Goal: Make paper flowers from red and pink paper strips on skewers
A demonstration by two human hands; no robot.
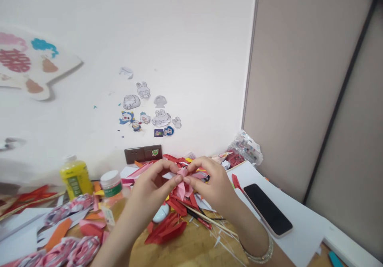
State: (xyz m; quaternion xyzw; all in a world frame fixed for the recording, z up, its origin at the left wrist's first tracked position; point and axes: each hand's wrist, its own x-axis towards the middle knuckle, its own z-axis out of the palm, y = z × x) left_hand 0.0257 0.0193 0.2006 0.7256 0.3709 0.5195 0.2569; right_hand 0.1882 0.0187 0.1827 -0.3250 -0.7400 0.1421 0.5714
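Note:
Between my two hands, above the cluttered table, is a folded pink paper piece (183, 190) with pointed petal-like flaps hanging down. My left hand (157, 179) pinches its left side between thumb and fingers. On the other side, the thumb and fingers of my right hand (208, 177) pinch it too, and the thumbs nearly meet at its middle. Red folded paper (167, 229) lies on the wooden table (179, 253) below. Thin wooden sticks (209, 219) lie under my right hand. A pale blue rounded object (161, 213) shows behind my left wrist.
A yellow bottle (77, 179) and a white-lidded jar (111, 183) stand at left, near twisted pink-and-grey fabric (80, 251). At right a black-screened phone (267, 209) rests on white paper (308, 227). A plastic bag (247, 147) sits against the white wall (194, 39).

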